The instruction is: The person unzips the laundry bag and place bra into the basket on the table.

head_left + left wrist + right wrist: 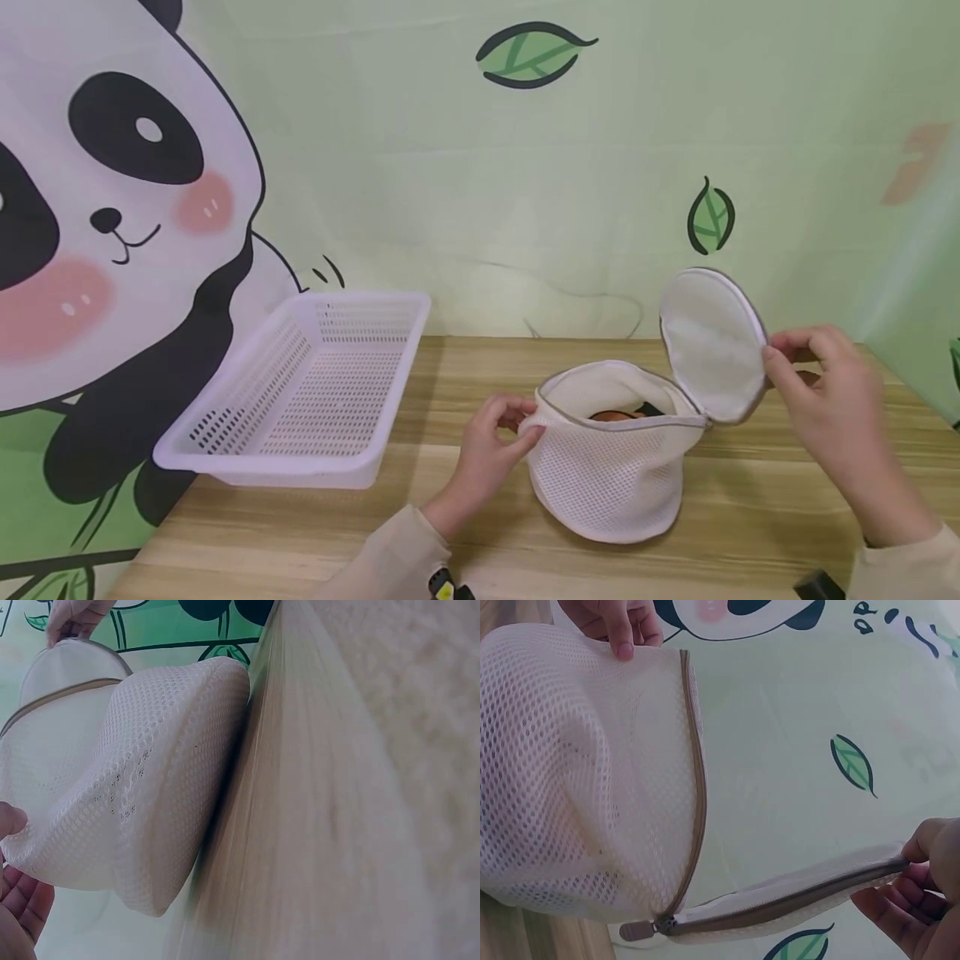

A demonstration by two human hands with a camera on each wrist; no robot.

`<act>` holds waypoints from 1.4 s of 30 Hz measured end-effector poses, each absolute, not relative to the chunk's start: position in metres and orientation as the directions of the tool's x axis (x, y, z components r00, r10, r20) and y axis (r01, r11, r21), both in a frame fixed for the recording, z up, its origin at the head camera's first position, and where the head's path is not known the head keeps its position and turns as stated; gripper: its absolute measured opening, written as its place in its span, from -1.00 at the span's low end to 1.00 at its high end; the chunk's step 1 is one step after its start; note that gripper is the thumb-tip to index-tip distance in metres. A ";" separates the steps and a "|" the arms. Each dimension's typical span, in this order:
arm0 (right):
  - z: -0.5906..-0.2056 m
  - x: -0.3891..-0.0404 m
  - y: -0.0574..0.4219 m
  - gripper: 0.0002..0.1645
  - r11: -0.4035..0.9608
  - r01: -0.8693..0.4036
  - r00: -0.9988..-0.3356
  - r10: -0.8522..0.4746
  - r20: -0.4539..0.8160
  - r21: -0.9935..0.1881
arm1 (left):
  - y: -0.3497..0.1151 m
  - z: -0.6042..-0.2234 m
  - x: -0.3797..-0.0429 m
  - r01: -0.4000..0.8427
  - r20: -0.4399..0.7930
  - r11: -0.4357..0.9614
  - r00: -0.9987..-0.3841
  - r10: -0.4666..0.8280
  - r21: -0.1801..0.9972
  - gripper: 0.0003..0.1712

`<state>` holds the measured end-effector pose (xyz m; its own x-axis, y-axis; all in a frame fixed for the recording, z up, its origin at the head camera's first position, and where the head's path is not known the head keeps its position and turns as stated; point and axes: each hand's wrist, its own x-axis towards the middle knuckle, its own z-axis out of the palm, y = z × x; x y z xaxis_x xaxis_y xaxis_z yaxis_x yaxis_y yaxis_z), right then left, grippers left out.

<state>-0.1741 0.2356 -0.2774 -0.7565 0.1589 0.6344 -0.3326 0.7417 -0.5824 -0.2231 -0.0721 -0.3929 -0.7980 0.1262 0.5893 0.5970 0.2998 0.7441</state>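
A white mesh laundry bag (607, 483) stands upright on the wooden table, its round lid (712, 342) unzipped and raised at the right. My left hand (495, 442) pinches the bag's rim on the left side, thumb outside. With thumb and fingers my right hand (832, 408) grips the outer edge of the lid. Inside the bag's mouth, something brown and black (618, 414) shows, mostly hidden by the mesh wall. The zipper pull (637, 930) hangs where lid and bag meet, in the right wrist view.
A white perforated plastic basket (375, 467) sits on the table to the left of the bag. Behind the wooden table (457, 508) hangs a pale green backdrop (420, 167) with a panda and leaves. A small black object (819, 586) lies near the right sleeve.
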 end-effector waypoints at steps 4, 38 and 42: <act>-0.282 -0.174 0.241 -0.77 0.733 -0.319 -0.755 0.187 0.628 -0.601 | -0.072 -0.392 -0.223 0.601 0.592 0.296 -0.795 0.128 0.743 -0.75; -0.308 -0.171 0.292 -0.68 0.729 -0.219 -0.857 0.174 0.485 -0.649 | -0.072 -0.392 -0.221 0.585 0.572 0.306 -0.808 0.144 0.751 -0.77; -0.313 -0.170 0.296 -0.64 0.758 -0.185 -0.868 0.172 0.466 -0.625 | -0.072 -0.392 -0.221 0.584 0.570 0.295 -0.809 0.142 0.756 -0.77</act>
<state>-0.1700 0.2957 -0.3128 -0.8680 0.1721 0.4657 -0.1850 0.7584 -0.6250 -0.2207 -0.0718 -0.3917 -0.8092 0.1418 0.5702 0.5844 0.2947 0.7561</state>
